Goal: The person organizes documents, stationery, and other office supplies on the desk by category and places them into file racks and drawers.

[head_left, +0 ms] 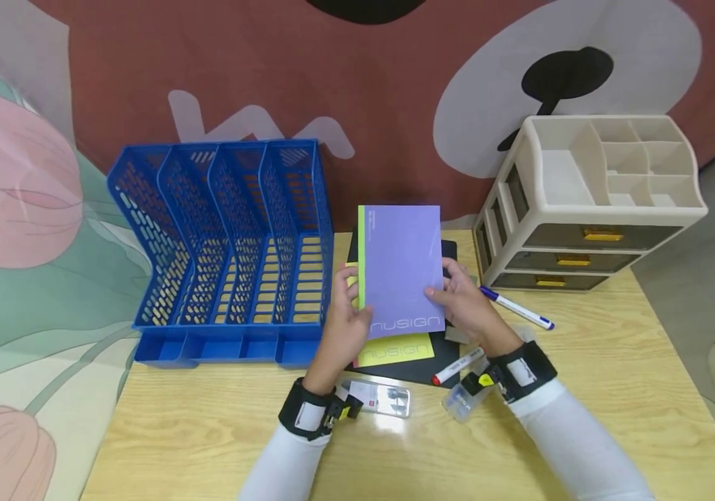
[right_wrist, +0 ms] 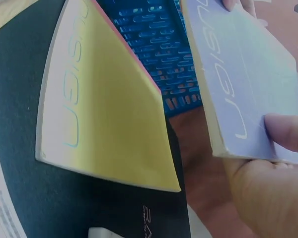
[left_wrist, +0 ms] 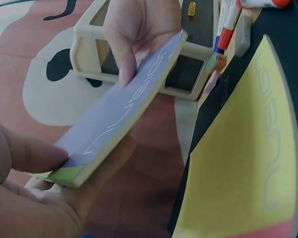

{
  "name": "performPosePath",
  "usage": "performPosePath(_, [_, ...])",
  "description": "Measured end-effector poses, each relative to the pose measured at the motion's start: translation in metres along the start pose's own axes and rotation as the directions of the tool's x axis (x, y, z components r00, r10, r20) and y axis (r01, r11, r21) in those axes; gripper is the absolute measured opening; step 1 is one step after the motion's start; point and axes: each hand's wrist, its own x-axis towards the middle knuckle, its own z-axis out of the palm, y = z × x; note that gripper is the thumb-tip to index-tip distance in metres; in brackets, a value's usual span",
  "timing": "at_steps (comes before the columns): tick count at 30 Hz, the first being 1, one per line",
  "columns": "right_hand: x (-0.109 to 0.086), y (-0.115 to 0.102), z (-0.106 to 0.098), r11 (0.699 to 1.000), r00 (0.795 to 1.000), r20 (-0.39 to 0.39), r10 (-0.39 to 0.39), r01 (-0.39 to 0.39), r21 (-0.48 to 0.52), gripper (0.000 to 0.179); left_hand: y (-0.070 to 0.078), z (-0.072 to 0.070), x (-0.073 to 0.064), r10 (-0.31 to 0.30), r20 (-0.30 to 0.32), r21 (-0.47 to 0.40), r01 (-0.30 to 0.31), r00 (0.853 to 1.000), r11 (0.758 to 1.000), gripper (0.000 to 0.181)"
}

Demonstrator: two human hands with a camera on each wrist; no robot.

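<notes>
Wood table (head_left: 200,438), backdrop (head_left: 388,90) far. Pad (head_left: 401,264) ran lengthwise near–far, logo (head_left: 409,324) near; left hand (head_left: 346,321), right hand (head_left: 471,307) pinched it.

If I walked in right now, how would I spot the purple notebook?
Start at the blue rack. Just to its right, the left hand and right hand hold the purple notebook. Unlike the yellow notebook below, it has a green strip.

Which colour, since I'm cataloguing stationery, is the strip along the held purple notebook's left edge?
The strip is lime green; it shows best in the head view.
</notes>
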Motion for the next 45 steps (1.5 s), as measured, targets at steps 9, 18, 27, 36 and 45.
performPosePath(9, [-0.004, -0.005, 0.009, 0.995, 0.991, 0.095, -0.098, 0.094, 0.044, 0.050, 0.007, -0.023, 0.000, 0.026, 0.035, -0.004, -0.026, 0.999, 1.000, 0.056])
performPosePath(18, [-0.007, -0.013, 0.022, 0.983, 0.976, 0.121, -0.179, 0.181, -0.010, 0.046, -0.015, -0.029, 0.005, 0.112, 0.099, 0.058, -0.118, 0.989, 0.991, 0.068])
performPosePath(27, [-0.011, -0.007, 0.033, 0.978, 0.983, 0.033, -0.183, 0.185, -0.098, 0.042, -0.019, -0.026, -0.004, 0.119, 0.071, 0.083, -0.125, 0.990, 0.989, 0.074])
performPosePath(36, [-0.013, -0.004, 0.042, 0.957, 0.971, 0.012, -0.238, 0.236, -0.168, 0.043, -0.017, -0.033, -0.013, 0.128, 0.113, 0.012, -0.130, 0.985, 0.991, 0.073])
performPosePath(45, [-0.012, -0.002, 0.045, 0.954, 0.969, 0.066, -0.238, 0.246, -0.172, 0.048, 0.016, -0.045, -0.030, 0.061, 0.167, 0.197, -0.094, 0.984, 0.976, 0.070])
